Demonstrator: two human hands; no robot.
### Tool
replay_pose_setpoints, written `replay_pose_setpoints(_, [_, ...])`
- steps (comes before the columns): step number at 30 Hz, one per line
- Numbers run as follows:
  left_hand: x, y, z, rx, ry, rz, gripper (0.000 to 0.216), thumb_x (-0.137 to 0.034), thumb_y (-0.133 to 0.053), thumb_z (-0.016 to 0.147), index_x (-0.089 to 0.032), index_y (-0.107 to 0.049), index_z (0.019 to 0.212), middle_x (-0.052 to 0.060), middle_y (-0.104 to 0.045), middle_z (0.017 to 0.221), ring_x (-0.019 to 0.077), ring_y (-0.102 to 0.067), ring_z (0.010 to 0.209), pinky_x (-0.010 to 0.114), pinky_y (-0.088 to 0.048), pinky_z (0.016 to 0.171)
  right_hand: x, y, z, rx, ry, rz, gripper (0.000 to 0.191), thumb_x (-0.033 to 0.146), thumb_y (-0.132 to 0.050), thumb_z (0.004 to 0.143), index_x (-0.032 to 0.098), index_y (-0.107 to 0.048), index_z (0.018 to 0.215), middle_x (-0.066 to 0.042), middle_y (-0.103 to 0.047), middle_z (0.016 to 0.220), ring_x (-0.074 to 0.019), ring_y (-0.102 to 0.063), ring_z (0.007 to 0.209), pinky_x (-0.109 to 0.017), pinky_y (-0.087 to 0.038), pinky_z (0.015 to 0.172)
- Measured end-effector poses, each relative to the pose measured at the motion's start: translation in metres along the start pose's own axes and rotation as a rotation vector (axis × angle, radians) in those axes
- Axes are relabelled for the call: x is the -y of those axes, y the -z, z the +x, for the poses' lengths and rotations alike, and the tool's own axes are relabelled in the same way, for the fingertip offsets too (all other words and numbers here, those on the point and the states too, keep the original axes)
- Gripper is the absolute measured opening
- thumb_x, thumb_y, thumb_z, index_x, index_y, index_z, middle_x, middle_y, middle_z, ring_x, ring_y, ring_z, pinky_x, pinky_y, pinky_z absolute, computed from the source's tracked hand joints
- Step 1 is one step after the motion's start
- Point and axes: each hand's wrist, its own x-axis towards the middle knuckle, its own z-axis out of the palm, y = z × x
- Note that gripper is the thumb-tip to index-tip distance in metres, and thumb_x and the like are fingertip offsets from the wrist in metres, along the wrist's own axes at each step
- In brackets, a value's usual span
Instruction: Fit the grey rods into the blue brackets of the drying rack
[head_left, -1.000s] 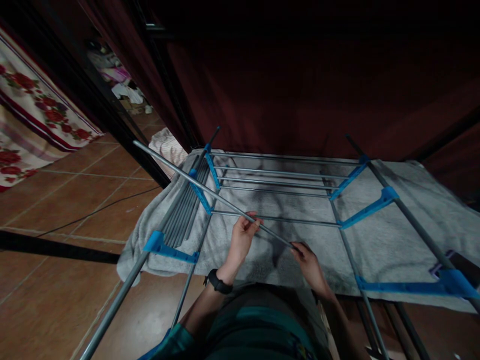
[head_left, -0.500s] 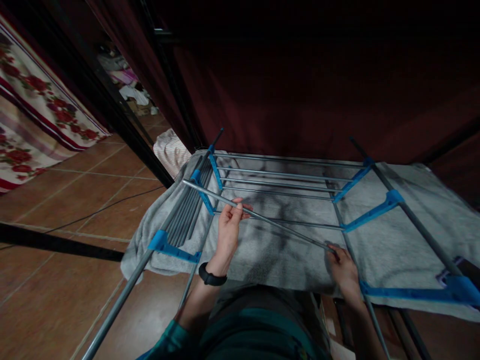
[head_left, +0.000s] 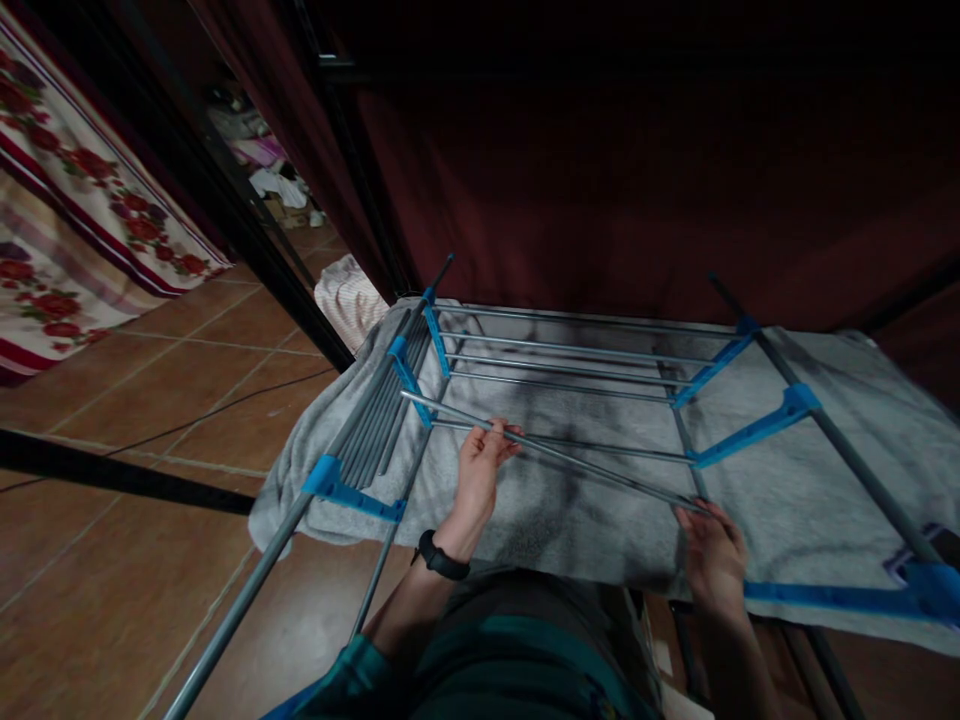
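Observation:
A thin grey metal rod (head_left: 592,463) slants across the frame, its left end higher than its right. My left hand (head_left: 484,462), with a black band on the wrist, pinches it left of the middle. Near the rod's right end, my right hand (head_left: 712,548) grips it close to the right side tube. Around both hands stands a rack frame of grey tubes with blue plastic brackets. The rod's left tip is close to a left blue bracket (head_left: 410,380); whether they touch I cannot tell. Several crossbars (head_left: 570,370) span the far part between the brackets.
Several loose grey rods (head_left: 375,425) lie on the grey blanket (head_left: 570,520) at the left. Right-hand blue brackets (head_left: 757,430) and a long tube (head_left: 862,465) flank my right arm. A dark red curtain (head_left: 600,220) hangs behind. Black posts (head_left: 112,480) stand left.
Both hands have shifted right and slightly down with the rod. Its left end has dropped and moved right, so the rod now lies flatter, and its right end reaches the right side tube.

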Motion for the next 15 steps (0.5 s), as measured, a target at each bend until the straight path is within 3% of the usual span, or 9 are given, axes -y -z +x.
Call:
replay_pose_setpoints(6, [0.014,0.022,0.007,-0.051,0.093,-0.059,0.042,-0.051,-0.085,0.077,-0.016,-0.064,0.089,0.009,-0.077,0.094,0.0187,-0.075,0.089,0.034,-0.059,0.085,0.007,-0.004,-0.002,0.003,-0.115,0.125,0.028,0.024,-0.083,0.067,0.028,-0.066,0.090,0.004,-0.073,0.091,-0.0163,-0.072,0.100,-0.042,-0.051,0.112])
replay_pose_setpoints(10, [0.024,0.039,0.012,-0.080,0.147,-0.077,0.037,-0.046,-0.084,0.080,-0.016,-0.065,0.086,0.010,-0.077,0.093,0.0182,-0.075,0.087,0.032,-0.060,0.084,0.006,-0.008,-0.004,0.045,-0.239,0.123,0.021,0.026,-0.083,0.070,0.027,-0.068,0.085,0.002,-0.075,0.097,-0.0163,-0.072,0.106,-0.034,-0.055,0.106])
replay_pose_setpoints(15, [0.034,0.057,0.018,-0.217,0.234,-0.148,0.021,-0.028,-0.080,0.086,-0.015,-0.064,0.086,0.009,-0.077,0.086,0.0158,-0.075,0.077,0.028,-0.061,0.080,0.009,-0.013,0.000,0.013,-0.266,0.112,0.022,0.026,-0.085,0.070,0.025,-0.067,0.082,0.003,-0.074,0.099,-0.0123,-0.071,0.103,-0.026,-0.057,0.097])
